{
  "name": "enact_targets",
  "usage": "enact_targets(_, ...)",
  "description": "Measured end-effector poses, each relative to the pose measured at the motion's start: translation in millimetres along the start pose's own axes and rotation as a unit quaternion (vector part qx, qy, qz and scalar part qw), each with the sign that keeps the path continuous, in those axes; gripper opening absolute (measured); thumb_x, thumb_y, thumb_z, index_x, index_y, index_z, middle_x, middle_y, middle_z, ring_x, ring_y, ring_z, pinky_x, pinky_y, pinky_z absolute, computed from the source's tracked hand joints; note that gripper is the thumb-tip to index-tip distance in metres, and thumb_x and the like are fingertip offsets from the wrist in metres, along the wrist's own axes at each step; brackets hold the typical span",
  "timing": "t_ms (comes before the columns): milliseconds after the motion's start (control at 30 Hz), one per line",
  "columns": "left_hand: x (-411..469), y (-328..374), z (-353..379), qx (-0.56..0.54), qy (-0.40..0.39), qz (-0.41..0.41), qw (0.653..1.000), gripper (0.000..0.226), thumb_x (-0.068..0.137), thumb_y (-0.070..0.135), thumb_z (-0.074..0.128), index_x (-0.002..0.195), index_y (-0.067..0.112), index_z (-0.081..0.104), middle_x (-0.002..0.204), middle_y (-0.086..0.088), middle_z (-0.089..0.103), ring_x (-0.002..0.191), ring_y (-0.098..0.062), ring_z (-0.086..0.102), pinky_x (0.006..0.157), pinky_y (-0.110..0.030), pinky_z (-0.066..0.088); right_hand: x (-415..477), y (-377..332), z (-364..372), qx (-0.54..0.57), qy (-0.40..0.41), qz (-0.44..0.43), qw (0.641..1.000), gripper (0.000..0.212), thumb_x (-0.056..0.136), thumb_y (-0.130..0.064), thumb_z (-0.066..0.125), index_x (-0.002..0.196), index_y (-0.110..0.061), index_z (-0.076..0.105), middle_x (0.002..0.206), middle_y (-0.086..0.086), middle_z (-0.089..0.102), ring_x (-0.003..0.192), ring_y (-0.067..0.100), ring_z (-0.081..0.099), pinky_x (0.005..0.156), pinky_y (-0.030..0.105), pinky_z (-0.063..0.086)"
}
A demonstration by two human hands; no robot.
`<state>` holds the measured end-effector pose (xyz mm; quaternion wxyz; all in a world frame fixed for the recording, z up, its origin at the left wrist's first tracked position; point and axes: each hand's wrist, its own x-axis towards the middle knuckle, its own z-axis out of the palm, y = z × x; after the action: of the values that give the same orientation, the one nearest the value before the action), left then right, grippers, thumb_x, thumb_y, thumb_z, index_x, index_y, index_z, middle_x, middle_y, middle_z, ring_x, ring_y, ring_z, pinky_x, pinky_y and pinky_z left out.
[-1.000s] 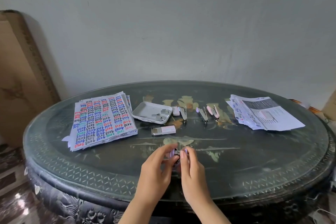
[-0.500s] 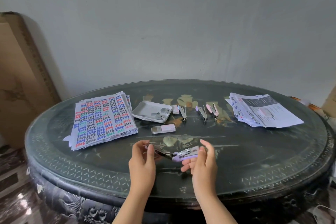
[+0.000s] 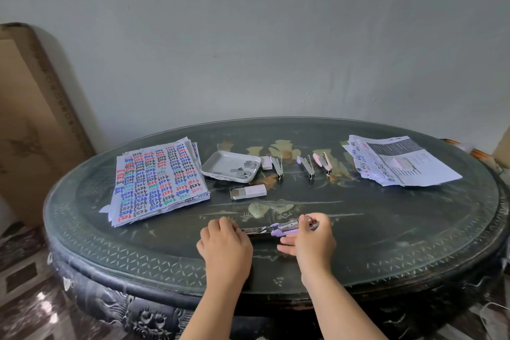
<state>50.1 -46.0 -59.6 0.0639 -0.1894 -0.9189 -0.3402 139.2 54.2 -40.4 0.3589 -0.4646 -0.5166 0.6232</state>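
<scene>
A small purple stapler (image 3: 278,228) lies swung open flat near the front of the dark oval table (image 3: 414,229). My left hand (image 3: 225,243) holds the metal arm at its left end, fingers curled over it. My right hand (image 3: 311,240) grips the purple body at the right end between thumb and fingers. A box of staples (image 3: 248,191) lies just behind, half slid open. A white tray (image 3: 218,164) with loose staple strips sits further back.
Three more small staplers (image 3: 306,167) lie open in a row right of the tray. A stack of colour-printed sheets (image 3: 157,176) lies at the left and a pile of printed papers (image 3: 400,160) at the right. A cardboard panel (image 3: 30,119) leans on the wall.
The hands moved apart from a closed stapler held between them; the stapler has been swung open flat, and both hands have shifted right while holding its two ends.
</scene>
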Motion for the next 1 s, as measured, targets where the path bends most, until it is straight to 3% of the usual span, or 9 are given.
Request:
enact_targets(133, -0.3, 0.9, -2.2, 0.012, -0.022, 0.007, 1.000, 0.009, 0.089, 0.019, 0.043, 0.092, 0.019, 0.051, 0.099, 0.003, 0.051, 0.097, -0.020, 0.040, 0.085, -0.034, 0.025, 15.5, -6.6, -9.3, -0.078, -0.019, 0.022, 0.997, 0.017, 0.097, -0.013, 0.049, 0.109, -0.022, 0.041, 0.081, 0.023, 0.064, 0.044, 0.033, 0.065, 0.041, 0.039, 0.054)
enact_targets(333, -1.7, -1.9, -8.8, -0.089, -0.062, 0.071, 0.992, 0.010, 0.078, 0.024, 0.049, 0.069, 0.019, 0.049, 0.075, 0.008, 0.053, 0.079, -0.013, 0.047, 0.083, -0.031, 0.027, 30.2, -5.9, -17.4, -0.210, 0.014, -0.038, 0.977, 0.017, 0.093, -0.018, 0.058, 0.105, -0.006, 0.055, 0.078, 0.013, 0.065, 0.041, 0.022, 0.064, 0.033, 0.028, 0.048)
enact_targets(433, -5.0, -4.7, -12.5, -0.185, -0.095, 0.114, 0.972, 0.020, 0.071, 0.031, 0.049, 0.059, 0.017, 0.050, 0.061, 0.002, 0.056, 0.065, -0.012, 0.050, 0.069, -0.033, 0.041, 33.7, -9.9, -10.5, -0.318, 0.012, -0.066, 0.946, 0.028, 0.090, -0.033, 0.060, 0.090, -0.006, 0.066, 0.072, 0.008, 0.067, 0.055, 0.025, 0.068, 0.042, 0.034, 0.056)
enact_targets(533, -6.4, -5.1, -16.3, -0.242, -0.108, 0.104, 0.959, 0.035, 0.078, 0.041, 0.050, 0.055, 0.015, 0.058, 0.059, 0.000, 0.063, 0.059, -0.009, 0.056, 0.060, -0.025, 0.043, 30.2, -17.9, 1.4, -0.488, -0.050, -0.082, 0.867, 0.046, 0.075, -0.061, 0.061, 0.066, -0.016, 0.058, 0.083, 0.006, 0.067, 0.072, 0.026, 0.065, 0.053, 0.029, 0.049)
enact_targets(567, -6.1, -4.9, -17.4, -0.261, -0.099, 0.083, 0.957, 0.036, 0.082, 0.040, 0.052, 0.056, 0.016, 0.061, 0.059, 0.001, 0.064, 0.058, -0.007, 0.056, 0.058, -0.019, 0.041, 27.6, -20.2, 5.2, -0.526, -0.079, -0.090, 0.842, 0.043, 0.074, -0.061, 0.062, 0.073, -0.018, 0.059, 0.095, 0.007, 0.066, 0.078, 0.025, 0.065, 0.056, 0.027, 0.046)
enact_targets(633, -3.8, -4.8, -19.0, -0.283, -0.052, 0.032, 0.957, 0.033, 0.090, 0.030, 0.056, 0.060, 0.016, 0.064, 0.060, -0.001, 0.064, 0.057, -0.006, 0.054, 0.055, -0.013, 0.038, 24.4, -23.1, 10.2, -0.553, -0.139, -0.108, 0.815, 0.047, 0.080, -0.044, 0.064, 0.118, -0.017, 0.059, 0.114, 0.007, 0.059, 0.093, 0.024, 0.062, 0.063, 0.027, 0.044)
enact_targets(733, 1.9, -7.0, -19.0, -0.272, -0.015, -0.006, 0.962, 0.013, 0.088, 0.017, 0.059, 0.079, 0.021, 0.068, 0.078, 0.007, 0.068, 0.076, -0.002, 0.059, 0.070, -0.012, 0.043, 22.9, -18.6, 7.4, -0.514, -0.196, -0.169, 0.818, 0.076, 0.082, -0.021, 0.063, 0.149, -0.022, 0.028, 0.093, 0.003, 0.065, 0.086, 0.018, 0.060, 0.064, 0.028, 0.047)
enact_targets(833, 4.9, -9.5, -12.4, -0.194, -0.084, 0.071, 0.975, 0.031, 0.084, 0.016, 0.060, 0.109, 0.033, 0.065, 0.109, 0.021, 0.064, 0.108, 0.001, 0.054, 0.096, -0.024, 0.035, 18.6, -16.6, -3.9, -0.482, -0.251, -0.255, 0.800, 0.072, 0.082, -0.022, 0.069, 0.144, -0.036, 0.036, 0.086, -0.014, 0.071, 0.083, 0.007, 0.060, 0.073, 0.026, 0.050)
enact_targets(1000, 4.7, -7.2, -6.8, -0.008, -0.134, 0.185, 0.974, 0.033, 0.085, 0.037, 0.057, 0.115, 0.049, 0.057, 0.120, 0.030, 0.055, 0.121, 0.003, 0.039, 0.097, -0.029, 0.018, 20.3, -3.4, -23.5, -0.382, -0.276, -0.274, 0.838, 0.049, 0.074, -0.023, 0.079, 0.117, -0.038, 0.058, 0.086, -0.011, 0.065, 0.077, 0.003, 0.061, 0.080, 0.029, 0.054)
